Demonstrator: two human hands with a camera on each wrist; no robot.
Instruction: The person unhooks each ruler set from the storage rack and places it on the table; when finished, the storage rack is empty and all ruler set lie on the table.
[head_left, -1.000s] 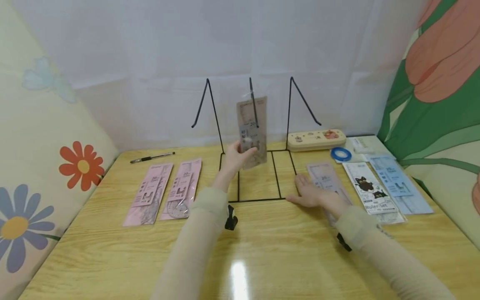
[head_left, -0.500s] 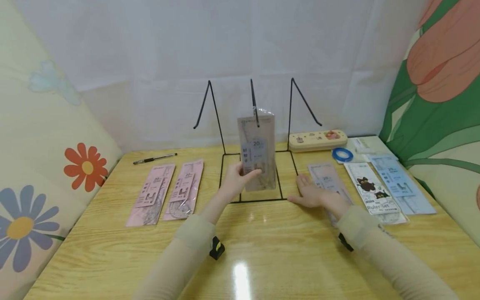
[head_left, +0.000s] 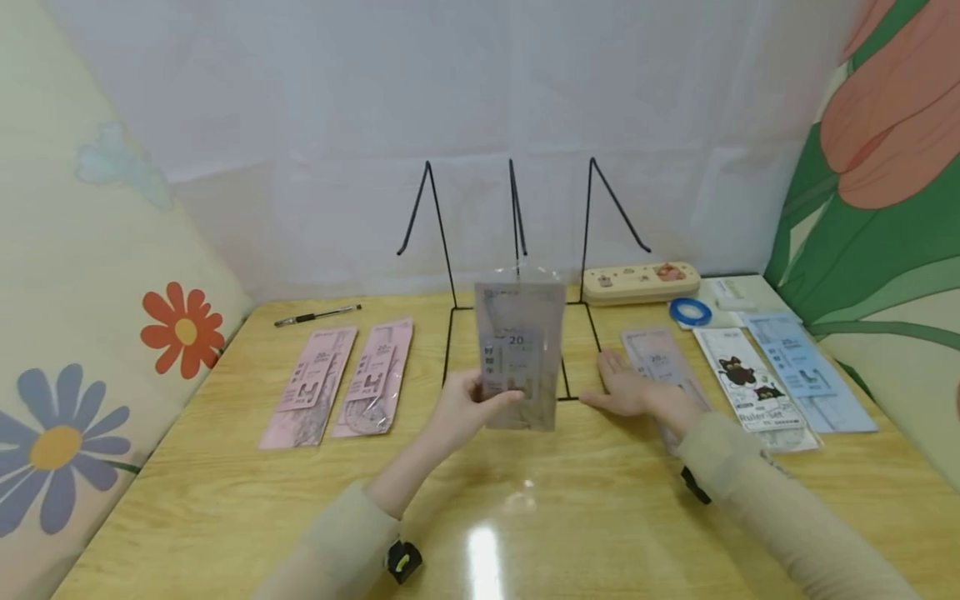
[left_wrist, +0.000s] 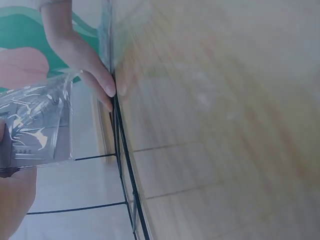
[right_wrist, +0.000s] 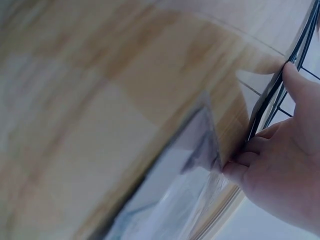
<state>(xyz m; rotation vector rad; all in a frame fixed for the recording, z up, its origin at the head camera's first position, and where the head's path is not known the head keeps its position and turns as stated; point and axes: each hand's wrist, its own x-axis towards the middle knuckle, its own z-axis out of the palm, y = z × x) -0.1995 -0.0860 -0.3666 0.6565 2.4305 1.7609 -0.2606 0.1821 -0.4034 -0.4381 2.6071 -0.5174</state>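
My left hand [head_left: 463,408] pinches a pinkish-grey ruler set pack [head_left: 521,358] at its lower left, thumb in front. The pack stands upright in clear film, in front of a black wire rack [head_left: 588,225] with three upright hooks, apart from the middle hook. In the left wrist view, its glossy wrapper [left_wrist: 40,125] shows at the left edge. On the rack's right front corner rests my right hand [head_left: 626,392], thumb and fingers spread, touching the base wire [right_wrist: 267,102]. Partly beneath that wrist lies another pink ruler set [head_left: 660,354].
Two pink ruler sets [head_left: 311,383] and a black pen [head_left: 318,316] lie at left. At right are a white cat-print ruler set [head_left: 750,383], a blue ruler set [head_left: 806,367], a blue tape roll [head_left: 690,312], and a cream pencil case [head_left: 641,285] against the back cloth.
My left hand has drawn the ruler set down and toward me, away from the middle hook, which the pack overlapped before. My right hand stays on the rack's corner.
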